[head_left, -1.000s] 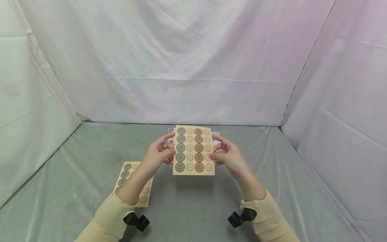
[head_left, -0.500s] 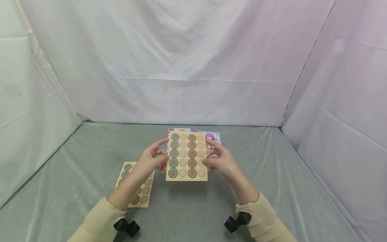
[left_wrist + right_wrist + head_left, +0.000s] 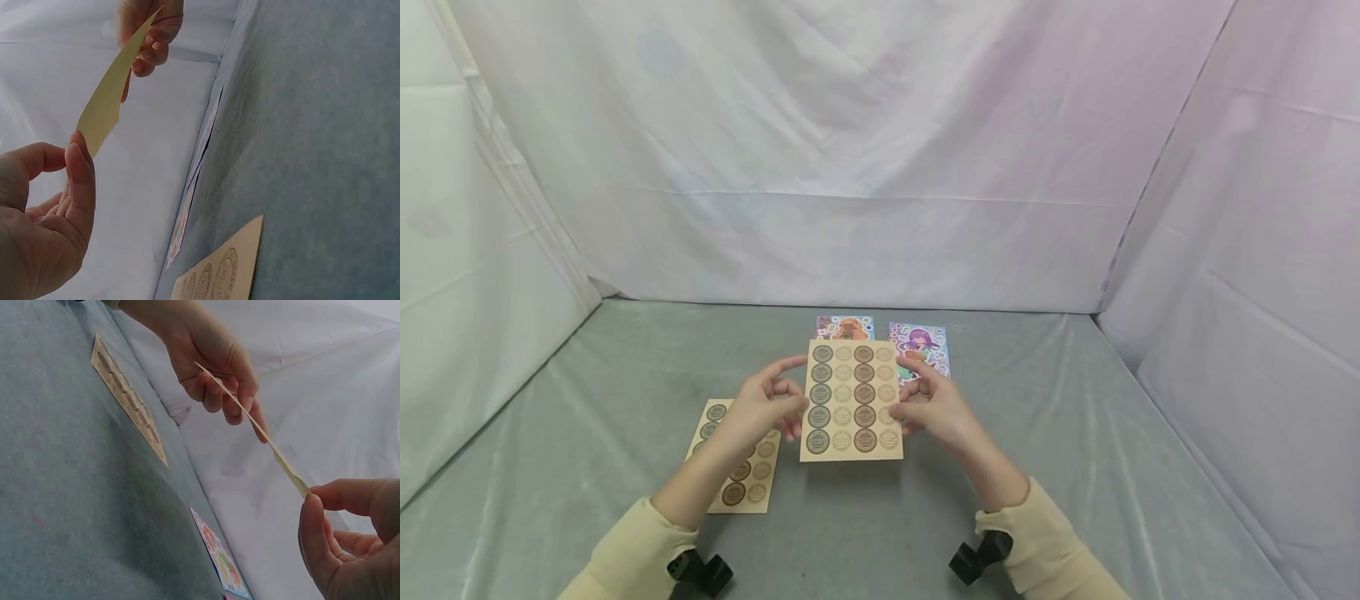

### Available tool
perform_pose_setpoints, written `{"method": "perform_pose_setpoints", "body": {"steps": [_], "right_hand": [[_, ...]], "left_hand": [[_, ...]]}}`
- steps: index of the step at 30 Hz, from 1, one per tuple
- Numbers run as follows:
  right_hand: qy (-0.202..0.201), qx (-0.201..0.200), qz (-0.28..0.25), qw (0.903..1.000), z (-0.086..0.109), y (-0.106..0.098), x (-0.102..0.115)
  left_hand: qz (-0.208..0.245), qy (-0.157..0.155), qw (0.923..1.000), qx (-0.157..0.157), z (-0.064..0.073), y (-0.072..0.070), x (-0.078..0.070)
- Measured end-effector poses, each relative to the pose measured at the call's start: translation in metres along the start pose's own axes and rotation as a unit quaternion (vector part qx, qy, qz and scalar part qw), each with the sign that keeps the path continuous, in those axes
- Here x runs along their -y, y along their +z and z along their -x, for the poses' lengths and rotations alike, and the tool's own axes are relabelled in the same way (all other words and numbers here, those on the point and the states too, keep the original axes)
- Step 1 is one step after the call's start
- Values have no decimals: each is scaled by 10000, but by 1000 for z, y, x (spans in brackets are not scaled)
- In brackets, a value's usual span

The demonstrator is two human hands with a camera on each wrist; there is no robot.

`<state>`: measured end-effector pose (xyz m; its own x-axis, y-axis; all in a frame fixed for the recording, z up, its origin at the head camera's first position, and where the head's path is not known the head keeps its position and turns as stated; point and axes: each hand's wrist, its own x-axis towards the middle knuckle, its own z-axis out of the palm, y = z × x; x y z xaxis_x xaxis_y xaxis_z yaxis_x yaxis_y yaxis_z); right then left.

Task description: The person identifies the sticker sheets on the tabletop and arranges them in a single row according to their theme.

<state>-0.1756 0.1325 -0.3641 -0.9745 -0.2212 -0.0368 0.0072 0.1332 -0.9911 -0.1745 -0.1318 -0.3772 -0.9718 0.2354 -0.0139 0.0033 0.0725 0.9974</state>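
Observation:
A tan sheet of round stickers (image 3: 853, 400) is held up over the table, its printed face toward the head camera. My left hand (image 3: 767, 408) pinches its left edge between thumb and fingers. On the opposite edge, my right hand (image 3: 934, 410) pinches the sheet the same way. Both wrist views show the sheet (image 3: 115, 94) nearly edge-on and raised off the cloth, slightly bent. A second tan sticker sheet (image 3: 752, 492) lies flat under my left forearm, which covers part of it.
Two colourful cartoon sticker sheets lie behind the held one: an orange-haired figure sheet (image 3: 845, 327), partly hidden, and a purple-haired figure sheet (image 3: 920, 342). Grey cloth (image 3: 1075, 458) covers the table. White curtains (image 3: 865, 150) enclose the back and sides.
Both hands have brought the held sticker sheet left and down, nearer to me. More of the two cartoon sheets behind it now shows. The tan sheet on the table has stayed put.

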Motion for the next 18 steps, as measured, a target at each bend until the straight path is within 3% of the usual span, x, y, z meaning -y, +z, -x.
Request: {"method": "perform_pose_setpoints", "body": {"steps": [18], "right_hand": [[19, 267, 86, 9996, -3, 12, -17]], "left_hand": [[-291, -316, 9989, 205, 4, -14, 19]]}}
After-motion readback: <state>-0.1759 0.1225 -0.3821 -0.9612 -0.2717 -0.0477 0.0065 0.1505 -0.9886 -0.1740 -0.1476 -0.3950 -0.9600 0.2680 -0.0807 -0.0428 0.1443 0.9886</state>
